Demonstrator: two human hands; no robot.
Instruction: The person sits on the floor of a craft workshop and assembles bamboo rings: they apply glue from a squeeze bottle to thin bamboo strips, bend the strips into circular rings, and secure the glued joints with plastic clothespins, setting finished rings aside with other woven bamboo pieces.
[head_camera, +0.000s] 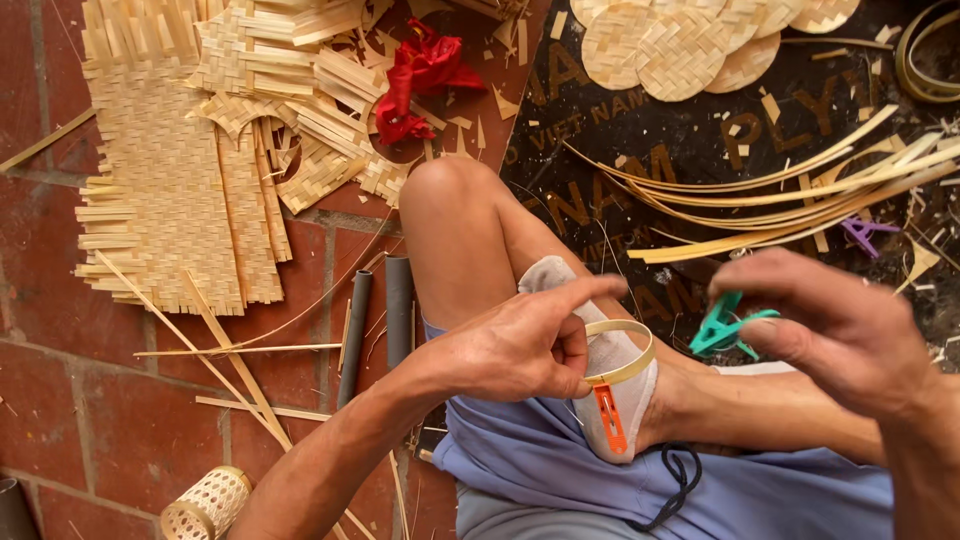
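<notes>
left hand (520, 345): fingers closed on bamboo strip ring (622, 352), orange clip (608, 418) clamped on its near edge, ring over raised foot in grey sock (600, 370) | right hand (835, 325): fingers pinching green clip (728, 325), just right of ring | woven bamboo mats (190, 170) far left on brick floor (60, 400)

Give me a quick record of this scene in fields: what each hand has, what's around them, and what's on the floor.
Left hand: pinches a small bamboo ring with an orange clip fastened to it
Right hand: holds a green clip, apart from the ring
Posture: seated, knee raised
Floor left: woven bamboo mats, red cloth, two grey tubes, small woven cylinder
Floor right: round woven discs, long bamboo strips, purple clip
</notes>
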